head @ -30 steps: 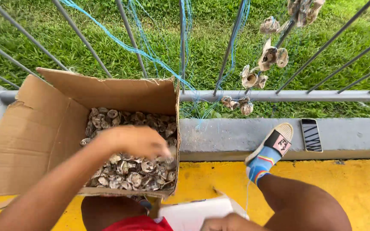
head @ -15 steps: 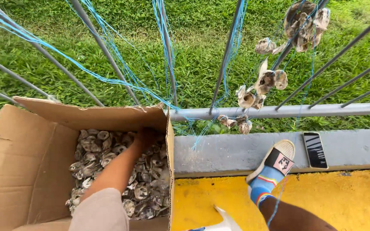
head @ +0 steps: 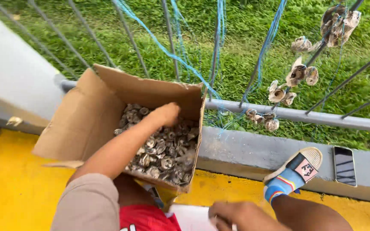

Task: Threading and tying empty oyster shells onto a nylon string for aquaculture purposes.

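Left hand (head: 165, 114) reached deep into the open cardboard box (head: 86, 124), fingers curled down onto the heap of oyster shells (head: 163, 149) inside; whether any shell was actually gripped, impossible to tell. Right hand (head: 236, 215) low at the bottom edge, loosely closed over a white sheet-like object (head: 191, 218), grip unclear. Box tilted against the concrete ledge (head: 240, 149), resting on the yellow floor (head: 13, 184). More shells strung on blue cord (head: 262, 60), hanging from the metal railing (head: 305, 116) above grass. Dark phone (head: 344, 165) flat on the ledge, just beside a slippered foot (head: 294, 171).
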